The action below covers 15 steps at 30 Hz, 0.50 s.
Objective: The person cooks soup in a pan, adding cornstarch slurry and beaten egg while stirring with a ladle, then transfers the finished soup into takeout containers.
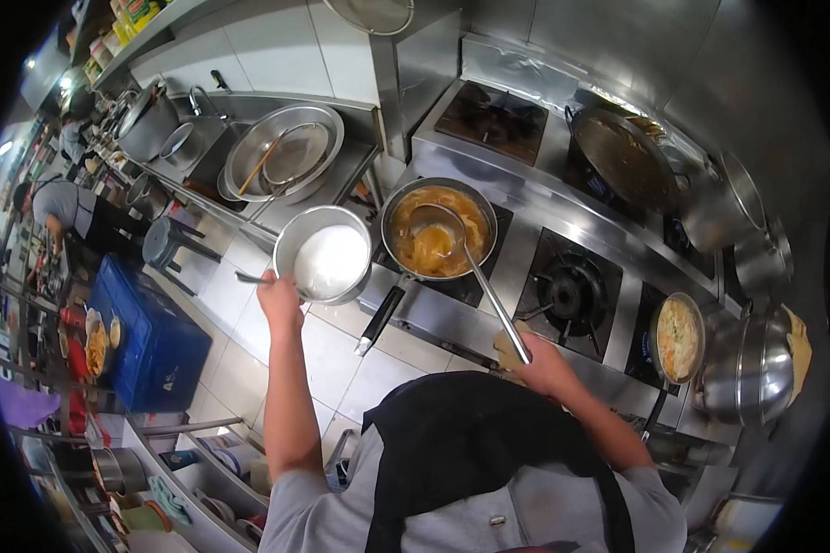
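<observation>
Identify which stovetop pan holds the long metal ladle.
The round silver pan of orange liquid, front left; the wide dark wok and rightmost shallow pan hold none.

A black apron [493, 429] overlies a grey shirt [452, 516] whose short sleeves [292, 507] end well behind left grip [279, 300] and right grip [546, 367].

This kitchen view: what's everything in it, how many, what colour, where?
pan: one, silver, centre, holding orange-brown liquid
pot: one, silver, left of the pan, holding white liquid
ladle: one, silver, in the pan
uncovered burners: two, black, near the pan
wok: one, dark, upper right
small pan: one, silver, lower right
large pots: two, silver, far right
basin: at least one, silver, upper left
stool: one, grey, left
box: one, blue, left
shelf items: many, mixed, left
other people: at least one, grey shirt, far left
left fingers: one set, bare, gripping the pot
right fingers: one set, bare, gripping the ladle
</observation>
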Motion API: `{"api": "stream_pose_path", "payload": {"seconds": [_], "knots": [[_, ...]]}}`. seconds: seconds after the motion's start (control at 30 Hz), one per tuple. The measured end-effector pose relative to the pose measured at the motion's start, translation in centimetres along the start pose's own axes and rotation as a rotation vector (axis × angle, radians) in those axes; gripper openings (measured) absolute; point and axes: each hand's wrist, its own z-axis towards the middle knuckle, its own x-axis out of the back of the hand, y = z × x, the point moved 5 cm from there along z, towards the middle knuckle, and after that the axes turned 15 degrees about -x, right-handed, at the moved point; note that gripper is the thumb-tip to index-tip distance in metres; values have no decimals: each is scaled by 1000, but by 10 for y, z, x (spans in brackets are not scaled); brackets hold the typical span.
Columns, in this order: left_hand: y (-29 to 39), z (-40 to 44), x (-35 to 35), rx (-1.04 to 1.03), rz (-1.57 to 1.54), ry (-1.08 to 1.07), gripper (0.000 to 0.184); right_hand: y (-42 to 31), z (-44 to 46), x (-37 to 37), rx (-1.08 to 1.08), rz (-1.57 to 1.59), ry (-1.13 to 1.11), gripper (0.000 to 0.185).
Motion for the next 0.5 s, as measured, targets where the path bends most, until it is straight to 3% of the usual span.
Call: {"api": "stream_pose_path", "payload": {"seconds": [0.07, 0.1, 0.17, 0.3, 0.37, 0.5], "knots": [[-6, -11, 29, 6, -8, 40, 12, 15, -1, -6, 332, -131, 191, 41], [-4, -18, 43, 8, 1, 80, 14, 17, -3, -10, 338, -141, 184, 41], [-12, -32, 73, 14, 10, 135, 18, 29, 0, -22, 112, -199, 71, 55], [-48, -56, 132, 37, 25, 219, 24, 40, 26, -43, 133, -324, 162, 55], [-66, -71, 157, 91, 75, 242, 21, 37, 41, -48, 111, -384, 311, 56], [-100, -96, 193, 148, 111, 311, 21, 26, 72, -44, 80, -384, 351, 59]]}}
